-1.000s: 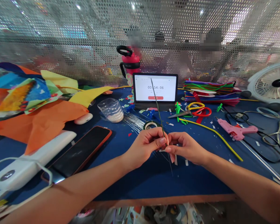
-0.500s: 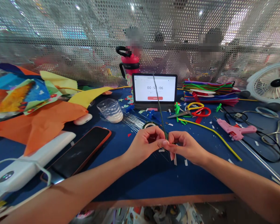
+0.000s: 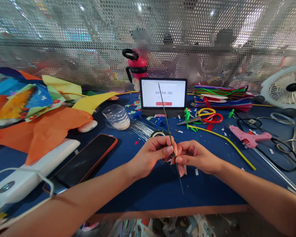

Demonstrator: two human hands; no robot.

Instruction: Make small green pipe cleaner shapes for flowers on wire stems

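A thin floral wire (image 3: 165,118), dark green along its upper length, stands tilted between my hands in front of the tablet. Its lower end shows below my fingers as a thinner, bare silvery strand. My left hand (image 3: 156,154) pinches the wire between thumb and index finger. Just below and to the right, my right hand (image 3: 196,157) pinches it as well. Behind my left fingers lies a roll of dark tape (image 3: 158,133), partly hidden. A bundle of silvery wires (image 3: 141,128) fans out on the table to its left.
Scissors (image 3: 204,118), a yellow pipe cleaner (image 3: 222,136) and a pink glue gun (image 3: 249,135) lie to the right. A clear cup (image 3: 116,118), a phone (image 3: 86,161) and orange felt (image 3: 43,131) are on the left. A tablet (image 3: 150,93) stands at the back.
The wire has slid down through my fingers, so its bare lower end now shows below my hands. Its top sits lower and further left. My right hand has dropped slightly.
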